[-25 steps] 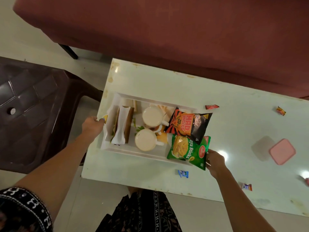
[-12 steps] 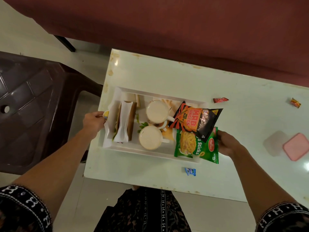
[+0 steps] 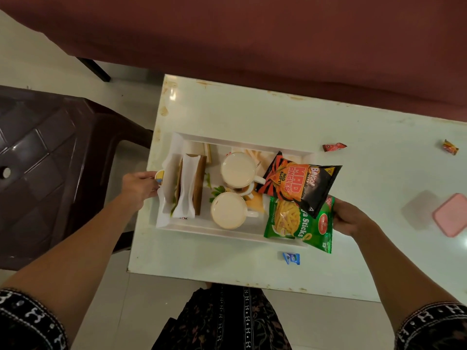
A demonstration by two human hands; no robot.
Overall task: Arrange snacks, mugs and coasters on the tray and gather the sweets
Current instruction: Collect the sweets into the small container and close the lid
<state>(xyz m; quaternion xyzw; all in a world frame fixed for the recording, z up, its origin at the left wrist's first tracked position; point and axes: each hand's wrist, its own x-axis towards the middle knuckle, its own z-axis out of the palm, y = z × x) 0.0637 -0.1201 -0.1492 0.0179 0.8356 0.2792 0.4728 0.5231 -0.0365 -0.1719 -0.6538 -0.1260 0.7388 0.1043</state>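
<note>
A dark plastic chair stands at the far left, beside the pale table. The left hand grips the left end of the white tray, fingers curled round its rim next to a small yellow-and-blue item at that edge; what that item is cannot be told. The tray sits on the left part of the table, near its front edge.

Inside the tray, at the left, a brown sandwich lies in a white paper sleeve. To its right two white mugs stand close together, the far mug and the near mug, both filled with a pale drink, handles pointing right. Orange and yellow coasters show under and beside them.

At the tray's right end a black-and-orange chip bag lies partly over a green sticks bag; both overhang the rim. The right hand is closed on the tray's right end behind the green bag, though its fingertips are hidden by the bags.

A blue sweet lies on the table just in front of the tray. A red sweet lies beyond the tray's right corner, and an orange sweet lies well to the right. A pink lid rests near the right edge. A maroon sofa fills the background.
</note>
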